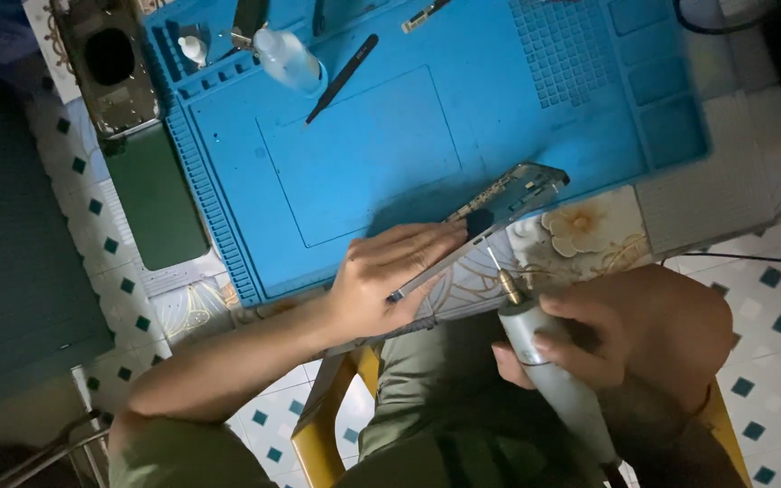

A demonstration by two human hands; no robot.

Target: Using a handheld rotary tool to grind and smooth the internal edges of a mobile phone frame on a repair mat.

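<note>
A phone frame (pixel 490 210) is pinned against the blue mat's (pixel 535 136) near edge by the left hand (pixel 389 276). A grey rotary tool (pixel 549 361) is gripped in the right hand (pixel 630 339), bit angled toward the frame. Black tweezers (pixel 343 78) and a small clear bottle (pixel 287 59) are seen farther back.

Lower part of the phone frame (pixel 490 221) hidden under the left hand (pixel 381 280), rotary tool (pixel 553 366) tail cut off by the bottom edge, small bottle (pixel 289 60) blurred.
</note>
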